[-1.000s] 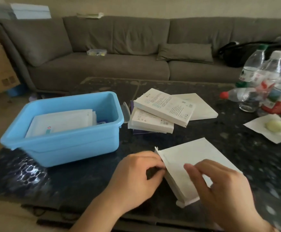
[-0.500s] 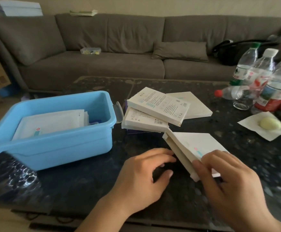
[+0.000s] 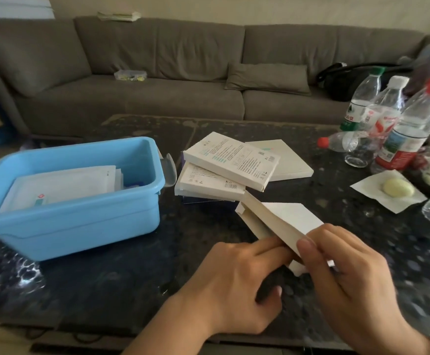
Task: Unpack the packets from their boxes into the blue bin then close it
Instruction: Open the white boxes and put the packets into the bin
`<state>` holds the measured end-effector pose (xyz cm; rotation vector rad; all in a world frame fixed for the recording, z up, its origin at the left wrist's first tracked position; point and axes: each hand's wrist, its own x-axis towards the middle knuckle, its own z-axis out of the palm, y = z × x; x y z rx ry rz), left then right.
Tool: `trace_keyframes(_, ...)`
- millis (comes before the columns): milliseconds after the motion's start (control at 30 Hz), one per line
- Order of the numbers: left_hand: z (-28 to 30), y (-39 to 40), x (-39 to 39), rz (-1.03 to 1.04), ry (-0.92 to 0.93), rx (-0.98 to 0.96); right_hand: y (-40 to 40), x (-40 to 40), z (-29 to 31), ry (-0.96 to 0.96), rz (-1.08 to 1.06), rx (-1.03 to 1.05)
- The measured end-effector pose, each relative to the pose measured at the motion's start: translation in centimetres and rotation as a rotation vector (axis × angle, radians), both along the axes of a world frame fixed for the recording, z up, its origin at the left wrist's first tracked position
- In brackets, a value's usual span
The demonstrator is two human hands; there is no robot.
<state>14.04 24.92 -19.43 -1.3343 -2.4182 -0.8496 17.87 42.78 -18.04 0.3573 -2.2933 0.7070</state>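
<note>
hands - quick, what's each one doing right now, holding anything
Left hand: fingers curled, gripping the near end of the white box.
Right hand: gripping the same white box from the right.

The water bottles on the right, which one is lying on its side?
The small red-capped bottle, lying with its cap pointing left toward the boxes. The other bottles beside it stand upright.

Print on boxes (image 3: 230, 160) unreadable
</note>
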Motion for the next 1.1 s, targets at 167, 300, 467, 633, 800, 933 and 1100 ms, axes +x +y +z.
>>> trace_keyframes(167, -0.8, 0.3, -0.5, 0.01, 0.112, 0.043, 0.1, 0.2, -0.2, 0.005, 0.001, 0.019)
trace_keyframes(300, -0.8, -0.8, -1.0, 0.026, 0.218, 0.154, -0.2, 0.4, -0.5, 0.017, -0.007, 0.01)
trace_keyframes(467, -0.5, -3.0, -0.3, 0.08, 0.452, 0.223, -0.5, 0.5, -0.9, 0.006, -0.025, 0.036)
trace_keyframes(633, -0.1, -5.4, 1.0, 0.231, 0.599, 0.338, -0.6, 0.6, -0.9, -0.008, -0.002, 0.09)
trace_keyframes(800, 2.0, -8.4, 0.9, 0.261, 0.319, 0.518, -1.8, 1.1, -2.1, -0.046, -0.003, 0.332)
trace_keyframes(933, 3.4, -10.1, 0.6, 0.476, 0.04, 0.648, -2.4, 0.9, -2.4, -0.193, 0.036, 0.421)
trace_keyframes(1100, 3.5, -11.2, -0.3, 0.668, -0.542, 1.185, -5.3, 2.2, 0.3, -0.333, 0.085, 0.046)
